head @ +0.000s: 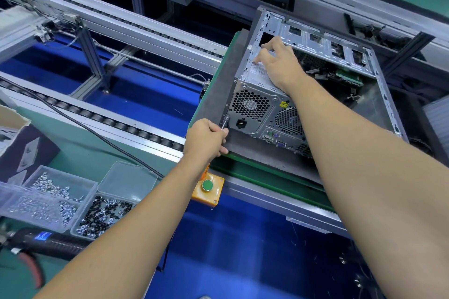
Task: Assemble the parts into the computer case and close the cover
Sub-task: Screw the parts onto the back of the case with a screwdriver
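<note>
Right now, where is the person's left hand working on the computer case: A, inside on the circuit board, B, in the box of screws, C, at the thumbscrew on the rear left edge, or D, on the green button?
C: the left hand pinches the thumbscrew at the rear left edge of the computer case, beside the power socket.

Silver case (257, 75), green button (207, 185)

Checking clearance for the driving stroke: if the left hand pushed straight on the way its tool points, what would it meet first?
Probably the screw at the computer case rear edge; the left hand aims its screwdriver there.
</note>
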The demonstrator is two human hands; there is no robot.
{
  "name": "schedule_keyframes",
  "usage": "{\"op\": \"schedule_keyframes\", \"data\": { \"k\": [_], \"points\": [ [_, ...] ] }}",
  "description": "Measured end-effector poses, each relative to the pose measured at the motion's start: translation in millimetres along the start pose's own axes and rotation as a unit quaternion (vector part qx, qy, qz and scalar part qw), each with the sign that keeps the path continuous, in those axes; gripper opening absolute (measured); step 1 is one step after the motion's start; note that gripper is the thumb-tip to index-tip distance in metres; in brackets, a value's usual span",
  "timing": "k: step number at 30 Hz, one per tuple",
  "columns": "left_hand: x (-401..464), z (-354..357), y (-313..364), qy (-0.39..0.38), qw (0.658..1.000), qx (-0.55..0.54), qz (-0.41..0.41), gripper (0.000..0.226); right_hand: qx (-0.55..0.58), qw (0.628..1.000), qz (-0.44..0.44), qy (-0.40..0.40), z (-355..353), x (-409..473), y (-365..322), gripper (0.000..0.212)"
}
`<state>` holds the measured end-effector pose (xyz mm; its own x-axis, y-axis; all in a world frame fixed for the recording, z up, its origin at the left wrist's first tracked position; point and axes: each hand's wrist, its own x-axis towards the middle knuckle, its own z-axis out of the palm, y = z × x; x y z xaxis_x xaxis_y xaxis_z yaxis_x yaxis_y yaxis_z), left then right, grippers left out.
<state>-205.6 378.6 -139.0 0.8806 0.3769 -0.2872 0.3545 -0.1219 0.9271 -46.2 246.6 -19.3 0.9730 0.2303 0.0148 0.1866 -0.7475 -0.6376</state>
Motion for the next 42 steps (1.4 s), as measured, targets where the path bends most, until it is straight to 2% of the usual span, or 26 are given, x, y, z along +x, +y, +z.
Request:
{"op": "schedule_keyframes", "data": {
  "k": [3, 6, 9, 13, 19, 29, 31, 33, 36, 38, 40, 42],
  "points": [
    [-2.9, 3.4, 1.8, -0.027, 1.0, 0.002, 0.009, 0.018, -0.002, 1.0, -0.002, 0.0, 0.2, -0.4, -0.2, 0.032],
    [-2.8, 7.7, 1.4, -0.011, 0.999, 0.027, 0.029, 0.022, -0.005, 1.0, -0.001, 0.002, 0.8, -1.0, -1.1, 0.033],
    [-0.5, 9.5, 1.3, -0.005, 1.0, -0.012, 0.01, 0.025, -0.001, 1.0, -0.002, 0.003, 0.1, -0.9, -1.3, 0.03],
    [2.1, 11.5, 3.4, -0.014, 1.0, 0.009, -0.006, 0.021, -0.005, 1.0, -0.007, 0.001, -0.3, -2.2, -2.0, 0.03],
    [-1.7, 11.2, 3.5, 0.062, 0.988, 0.136, 0.033, 0.023, -0.016, 1.0, -0.009, -0.004, -0.6, -4.0, -2.7, 0.033],
    [-1.8, 8.7, 7.3, 0.101, 0.987, 0.123, 0.014, 0.022, -0.002, 1.0, -0.011, -0.006, 0.4, -2.3, -1.0, 0.04],
    [-4.9, 8.1, 8.9, 0.086, 0.992, 0.089, 0.005, 0.021, 0.018, 0.999, -0.021, 0.033, -0.8, -5.5, -4.8, 0.044],
    [-8.0, 5.6, 10.8, 0.064, 0.997, 0.049, -0.004, 0.018, -0.007, 0.986, -0.079, 0.145, -3.3, -14.0, -9.7, 0.046],
    [-8.5, 0.9, 14.3, 0.024, 1.0, 0.01, -0.015, 0.015, -0.024, 0.907, -0.228, 0.352, 11.2, -49.8, -11.2, 0.029],
    [-5.6, -1.4, 14.9, 0.003, 1.0, -0.005, -0.019, 0.015, 0.008, 0.876, -0.273, 0.397, 46.2, -92.7, -1.9, 0.021],
    [-2.2, -2.7, 14.9, -0.005, 1.0, 0.009, -0.003, 0.015, 0.054, 0.894, -0.234, 0.379, 90.1, -140.0, 12.4, 0.023],
    [0.6, -4.1, 14.4, -0.016, 0.999, 0.027, 0.014, 0.015, 0.113, 0.937, -0.083, 0.32, 130.2, -183.5, 22.4, 0.027]
  ]
}}
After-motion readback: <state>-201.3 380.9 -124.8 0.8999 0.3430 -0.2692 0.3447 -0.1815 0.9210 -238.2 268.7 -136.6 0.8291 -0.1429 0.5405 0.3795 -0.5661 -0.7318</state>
